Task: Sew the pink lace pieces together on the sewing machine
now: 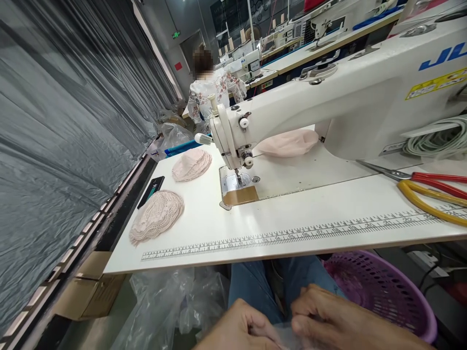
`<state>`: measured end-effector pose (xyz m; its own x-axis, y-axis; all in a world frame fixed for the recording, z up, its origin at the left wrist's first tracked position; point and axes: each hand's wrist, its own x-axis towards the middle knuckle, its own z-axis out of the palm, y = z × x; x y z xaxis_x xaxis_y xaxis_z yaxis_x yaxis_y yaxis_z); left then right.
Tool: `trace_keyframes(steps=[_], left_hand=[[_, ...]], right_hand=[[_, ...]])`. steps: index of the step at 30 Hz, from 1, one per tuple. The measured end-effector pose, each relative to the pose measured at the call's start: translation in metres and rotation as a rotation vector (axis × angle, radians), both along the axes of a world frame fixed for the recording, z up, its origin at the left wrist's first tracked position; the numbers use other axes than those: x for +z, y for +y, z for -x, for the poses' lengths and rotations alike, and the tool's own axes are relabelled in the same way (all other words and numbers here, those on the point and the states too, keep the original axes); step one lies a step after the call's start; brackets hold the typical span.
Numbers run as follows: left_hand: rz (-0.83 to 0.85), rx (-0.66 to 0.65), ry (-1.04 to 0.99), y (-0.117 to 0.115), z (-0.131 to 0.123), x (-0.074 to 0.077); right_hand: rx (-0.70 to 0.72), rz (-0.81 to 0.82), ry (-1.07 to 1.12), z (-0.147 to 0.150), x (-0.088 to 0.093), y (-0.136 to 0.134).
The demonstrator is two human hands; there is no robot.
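Note:
Both my hands are low in my lap, below the front edge of the sewing table [292, 214]. My left hand [241, 328] is curled closed and my right hand [328, 318] is pinched closed beside it. Between their fingertips lies a bit of thin clear plastic [288, 333], and I cannot tell what else they hold. On the table stands a white sewing machine [328, 102] with its needle [239, 177] over the plate. Two stacks of pale pink lace pieces lie at the left, one near [156, 216] and one farther back [192, 164].
A black phone [151, 191] lies at the table's left edge. Red-handled scissors [419, 177] and a yellow tube [430, 201] lie at the right. A purple basket [383, 287] sits under the table, clear plastic bags [164, 301] and a cardboard box [91, 287] at the left. Another person [209, 90] sits ahead.

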<state>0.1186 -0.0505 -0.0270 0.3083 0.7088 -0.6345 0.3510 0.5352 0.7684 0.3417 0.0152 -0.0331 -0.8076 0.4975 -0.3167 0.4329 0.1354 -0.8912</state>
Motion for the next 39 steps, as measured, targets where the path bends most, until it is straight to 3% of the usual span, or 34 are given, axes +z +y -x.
trace_keyframes(steps=[7,17,23,29,32,36,39], left_hand=[[0.019,-0.013,-0.024,-0.004,0.016,-0.008],[-0.031,-0.084,-0.012,-0.006,0.009,-0.007],[-0.046,-0.135,-0.001,-0.005,0.022,-0.011],[0.052,-0.020,0.163,-0.003,0.013,0.002],[0.119,-0.030,0.088,0.005,0.001,0.007],[0.081,-0.061,-0.016,0.013,0.001,0.001],[0.074,-0.055,-0.056,0.014,0.011,-0.010]], right_hand=[[-0.047,0.139,-0.108,-0.002,0.003,-0.003],[0.002,0.187,-0.033,-0.001,-0.004,-0.003],[-0.047,0.283,0.048,-0.006,-0.005,-0.004],[-0.015,0.299,0.093,0.001,0.001,-0.001],[-0.012,0.297,0.093,-0.001,0.002,0.004],[-0.020,0.387,0.130,-0.022,0.003,0.018],[-0.051,0.499,0.204,-0.033,-0.010,0.017]])
